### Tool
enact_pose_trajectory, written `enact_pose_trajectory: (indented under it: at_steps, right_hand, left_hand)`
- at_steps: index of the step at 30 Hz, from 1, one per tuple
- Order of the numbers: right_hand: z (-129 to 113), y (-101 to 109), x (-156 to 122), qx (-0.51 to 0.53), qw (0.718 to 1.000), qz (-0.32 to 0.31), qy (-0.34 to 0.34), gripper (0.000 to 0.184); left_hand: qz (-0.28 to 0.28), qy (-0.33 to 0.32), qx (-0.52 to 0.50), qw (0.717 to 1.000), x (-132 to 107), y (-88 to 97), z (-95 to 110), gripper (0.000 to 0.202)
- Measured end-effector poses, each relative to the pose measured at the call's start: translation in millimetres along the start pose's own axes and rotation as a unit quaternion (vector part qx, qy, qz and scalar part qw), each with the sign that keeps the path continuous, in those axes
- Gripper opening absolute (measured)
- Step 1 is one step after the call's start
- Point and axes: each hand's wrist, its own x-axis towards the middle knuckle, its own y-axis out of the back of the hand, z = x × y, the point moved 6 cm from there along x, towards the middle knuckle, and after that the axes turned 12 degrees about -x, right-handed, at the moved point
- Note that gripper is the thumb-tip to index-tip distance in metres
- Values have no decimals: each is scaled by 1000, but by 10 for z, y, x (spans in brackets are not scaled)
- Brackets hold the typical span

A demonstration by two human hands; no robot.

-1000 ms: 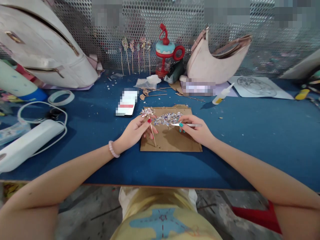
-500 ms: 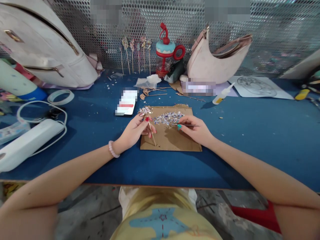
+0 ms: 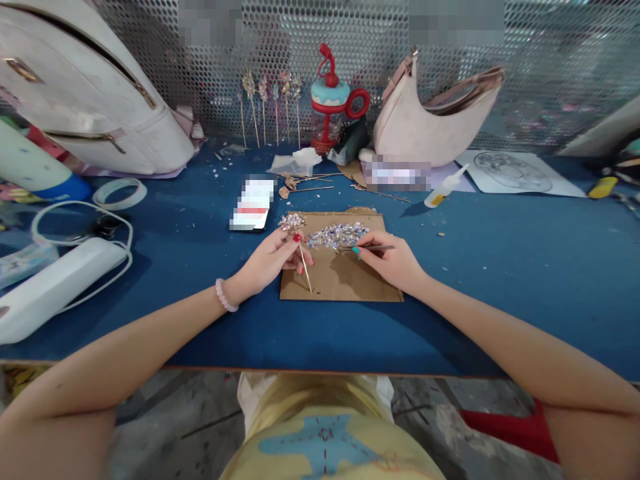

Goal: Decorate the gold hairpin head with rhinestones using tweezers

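My left hand (image 3: 273, 260) pinches a hairpin (image 3: 298, 241), a thin gold stick with a jewelled head, tilted over a brown cardboard sheet (image 3: 345, 283). A pile of small rhinestones (image 3: 336, 235) lies at the sheet's far edge. My right hand (image 3: 393, 260) is closed on metal tweezers (image 3: 365, 248) whose tips point left into the rhinestone pile. Both hands rest on the cardboard, a few centimetres apart.
On the blue table (image 3: 500, 280): a phone (image 3: 253, 205), glue bottle (image 3: 445, 188), tape roll (image 3: 120, 193), white power bank with cable (image 3: 55, 283), a white backpack (image 3: 85, 93), a pink bag (image 3: 435, 113), a red-topped bottle (image 3: 330, 100) and several finished hairpins (image 3: 270, 107) standing against the perforated wall.
The tweezers turned from flat to edge-on and their tips stayed in the rhinestones. My left hand shifted the hairpin slightly nearer; little else moved.
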Motion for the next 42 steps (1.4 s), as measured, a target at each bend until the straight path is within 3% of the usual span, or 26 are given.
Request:
enact_pose_trajectory:
  at_steps: [9,20,32,42]
  right_hand:
    - [-72,-17,21,-15,1000,-18,1,15]
    - [-86,-31,55,-24,999,-31,-20,14]
    - [-77,-37,57,-19,999,-33,-19,14]
    - [-70,-40,53,-12,999,-33,-16,14]
  left_hand:
    - [-47,-18,38,998,5,-65,11,16]
    - [-53,-6,38,998,11,-65,4,18]
    - [-15,33,1,999,24,-37,-46,18]
    - [45,31,-39,998,86,105,-42,13]
